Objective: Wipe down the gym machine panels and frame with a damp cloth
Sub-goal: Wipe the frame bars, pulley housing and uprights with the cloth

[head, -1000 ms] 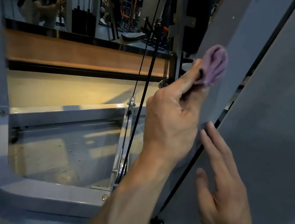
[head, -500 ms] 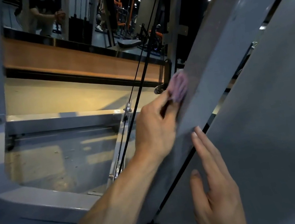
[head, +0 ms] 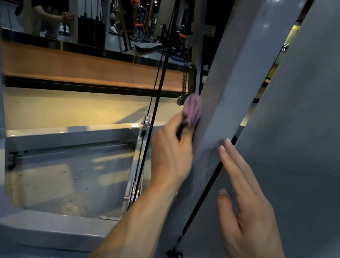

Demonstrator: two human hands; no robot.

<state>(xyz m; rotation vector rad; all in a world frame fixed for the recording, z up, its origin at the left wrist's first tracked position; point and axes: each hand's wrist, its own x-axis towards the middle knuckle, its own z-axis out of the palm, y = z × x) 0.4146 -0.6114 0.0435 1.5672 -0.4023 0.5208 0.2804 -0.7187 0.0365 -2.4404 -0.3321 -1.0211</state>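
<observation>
A small bunched purple cloth (head: 193,111) is pressed against the left face of a slanted grey frame beam (head: 253,50). My left hand (head: 173,153) pinches the cloth between thumb and fingers, its arm reaching in from the lower left. My right hand (head: 244,206) lies flat with straight fingers on the big grey side panel (head: 311,126), fingertips at the dark gap between panel and beam.
Two black cables (head: 157,85) run diagonally just left of my left hand, past a small pulley (head: 146,121). A curved grey base frame (head: 21,218) lies below left. Behind are a wooden ledge (head: 62,63) and a mirror (head: 77,20) showing gym machines.
My left hand has slid the purple cloth down the beam, toward the lower left. My right hand has stayed flat on the panel.
</observation>
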